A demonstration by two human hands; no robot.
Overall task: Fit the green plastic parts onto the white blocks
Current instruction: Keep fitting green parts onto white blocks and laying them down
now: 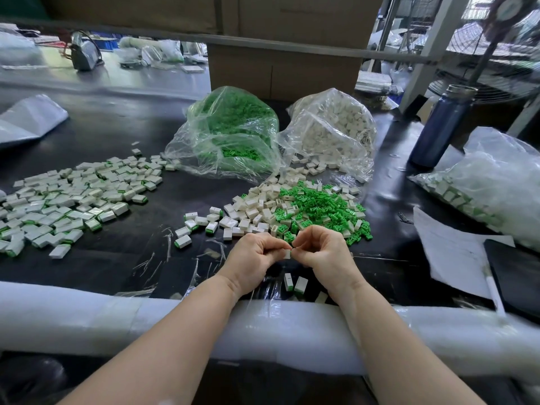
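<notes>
White and small, the block (287, 254) sits pinched between our left hand (253, 260) and right hand (323, 254), fingers of both curled on it above the black tabletop (117, 258). Just beyond lie loose green parts (321, 211) and white blocks (254, 209); finished pieces (70, 200) spread far left.

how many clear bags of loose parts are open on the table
2: the green-parts bag at centre back, and the white-blocks bag just right of it. A third filled bag lies far right, but whether it is open is unclear.
</notes>
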